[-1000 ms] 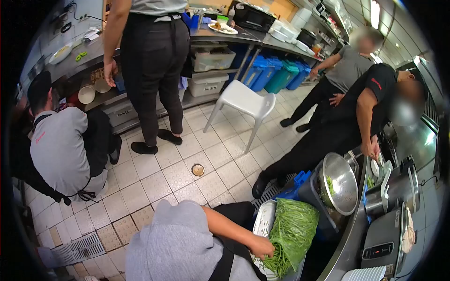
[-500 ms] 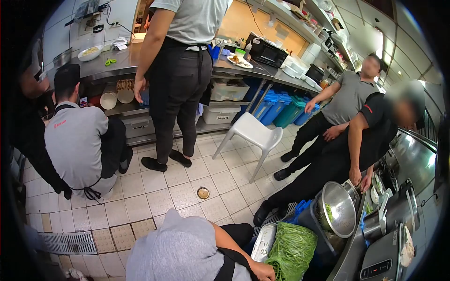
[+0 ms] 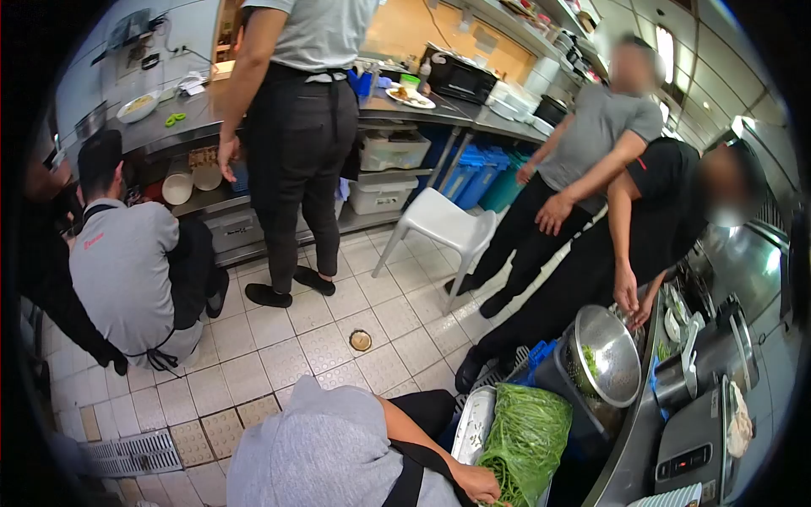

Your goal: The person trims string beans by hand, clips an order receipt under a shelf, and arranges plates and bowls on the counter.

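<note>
My left arm, in a grey sleeve, reaches from the bottom middle to the right. My left hand (image 3: pixel 480 485) is closed at the near left edge of a heap of long thin green vegetable stems (image 3: pixel 525 435). Its fingers appear to grip some stems, though the fingertips are partly hidden. What looks like clear plastic covers much of the heap. A white tray (image 3: pixel 473 427) lies along its left side. My right hand is out of view.
A steel colander (image 3: pixel 612 355) with green bits sits on a dark bin beside the counter. A steel pot (image 3: pixel 680 380) and a rice cooker (image 3: pixel 693 444) stand on it. Several co-workers stand or crouch around; a white chair (image 3: pixel 443 224) stands on the tiled floor.
The view has shifted slightly. The co-worker in grey at right has leaned and brought one hand lower in front. My left hand stays at the stems, moving slightly. A striped rim appears at bottom right.
</note>
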Demonstrator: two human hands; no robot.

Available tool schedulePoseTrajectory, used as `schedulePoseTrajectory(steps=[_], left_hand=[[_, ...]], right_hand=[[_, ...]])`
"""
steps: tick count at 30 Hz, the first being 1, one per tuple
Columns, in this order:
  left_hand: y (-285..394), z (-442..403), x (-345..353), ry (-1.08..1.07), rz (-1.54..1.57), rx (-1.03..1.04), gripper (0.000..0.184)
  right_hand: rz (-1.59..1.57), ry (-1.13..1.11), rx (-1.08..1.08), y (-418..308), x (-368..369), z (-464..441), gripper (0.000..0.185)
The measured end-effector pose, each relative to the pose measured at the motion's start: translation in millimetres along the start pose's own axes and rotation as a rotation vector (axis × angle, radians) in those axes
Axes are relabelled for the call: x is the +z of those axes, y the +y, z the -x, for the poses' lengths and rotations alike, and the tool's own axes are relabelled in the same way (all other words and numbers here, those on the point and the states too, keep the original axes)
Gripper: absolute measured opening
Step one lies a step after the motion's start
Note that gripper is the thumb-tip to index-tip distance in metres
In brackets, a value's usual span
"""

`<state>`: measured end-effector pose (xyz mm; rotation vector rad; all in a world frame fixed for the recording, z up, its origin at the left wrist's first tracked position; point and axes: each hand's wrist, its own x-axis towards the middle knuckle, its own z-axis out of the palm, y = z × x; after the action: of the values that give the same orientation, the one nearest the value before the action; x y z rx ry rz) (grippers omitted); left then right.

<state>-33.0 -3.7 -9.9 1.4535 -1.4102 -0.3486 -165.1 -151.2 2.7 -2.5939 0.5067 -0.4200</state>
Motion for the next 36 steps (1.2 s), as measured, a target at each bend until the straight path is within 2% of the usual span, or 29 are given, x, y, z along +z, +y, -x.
schedulePoseTrajectory(steps=[2, 3, 4, 5, 6, 7, 8, 9, 10, 11, 12, 13, 14, 15, 16, 17, 18, 21, 24, 27, 28, 31, 32, 36], left_hand=[[-2, -5, 0, -0.018, -0.053, -0.052, 0.021], [-4, -6, 4, -0.048, -0.063, -0.075, 0.021], [-10, -5, 10, 0.020, -0.050, -0.023, 0.019], [-17, -4, 18, 0.081, -0.022, 0.025, 0.019], [-17, -3, 20, 0.063, -0.005, -0.054, 0.020], [-10, -5, 16, 0.075, 0.079, -0.179, 0.018], [-11, -6, 17, 0.118, 0.132, -0.191, 0.016], [4, -10, 6, 0.129, 0.274, -0.345, 0.013], [-25, -9, 20, 0.176, 0.329, -0.272, 0.013], [-24, -10, 15, 0.154, 0.538, -0.411, 0.013], [-21, -12, 10, 0.171, 0.720, -0.529, 0.015], [-34, -11, 14, 0.180, 0.737, -0.507, 0.016], [-27, -15, 6, 0.192, 0.825, -0.556, 0.019], [-26, -15, 5, 0.175, 0.831, -0.534, 0.021], [-26, -16, 6, 0.176, 0.880, -0.549, 0.023], [-23, -19, 4, 0.160, 0.887, -0.573, 0.023], [-22, -19, 5, 0.157, 0.908, -0.583, 0.022], [-24, -21, 5, 0.165, 0.956, -0.626, 0.021], [-26, -21, 6, 0.186, 0.963, -0.657, 0.021], [-29, -22, 5, 0.194, 0.965, -0.678, 0.020], [-30, -22, 4, 0.202, 0.964, -0.683, 0.020], [-32, -18, 1, 0.214, 1.003, -0.718, 0.020], [-33, -18, 1, 0.210, 1.004, -0.722, 0.020], [-29, -21, 4, 0.219, 1.035, -0.722, 0.018]], right_hand=[[-0.325, 0.114, 0.187, -39, -16, 6, 0.033], [-0.593, 0.152, 0.256, 5, 16, -4, 0.025], [-0.852, 0.216, 0.332, 56, 43, -1, 0.018], [-0.953, 0.342, 0.395, 3, 23, -4, 0.017], [-0.979, 0.377, 0.404, -2, 23, -4, 0.016], [-0.894, 0.302, 0.342, 17, 27, 0, 0.013], [-0.778, 0.211, 0.340, 22, 24, 3, 0.013], [-0.761, 0.268, 0.305, 39, 40, 10, 0.012], [-0.755, 0.166, 0.403, 38, 37, 14, 0.022], [-0.674, 0.124, 0.359, 36, 36, 19, 0.024], [-0.451, 0.089, 0.275, 22, 28, 18, 0.022], [-0.469, -0.006, 0.312, 4, 16, 18, 0.019], [-0.531, -0.020, 0.223, 5, 19, 19, 0.021], [-0.598, 0.049, 0.079, -2, 24, 18, 0.023], [-0.686, 0.000, 0.130, 0, 30, 21, 0.024], [-0.870, -0.097, 0.293, -8, 26, 24, 0.025], [-0.875, -0.135, 0.341, -11, 25, 28, 0.026], [-0.505, -0.079, 0.362, -9, 26, 31, 0.023], [-0.518, -0.123, 0.520, -9, 14, 34, 0.020], [-0.632, -0.188, 0.643, -13, 4, 34, 0.019], [-0.842, -0.193, 0.628, -8, 9, 37, 0.019], [-1.094, -0.183, 0.579, -6, 13, 40, 0.019], [-1.069, -0.218, 0.594, -3, 13, 40, 0.021], [-0.738, -0.114, 0.521, -8, 12, 42, 0.017]])
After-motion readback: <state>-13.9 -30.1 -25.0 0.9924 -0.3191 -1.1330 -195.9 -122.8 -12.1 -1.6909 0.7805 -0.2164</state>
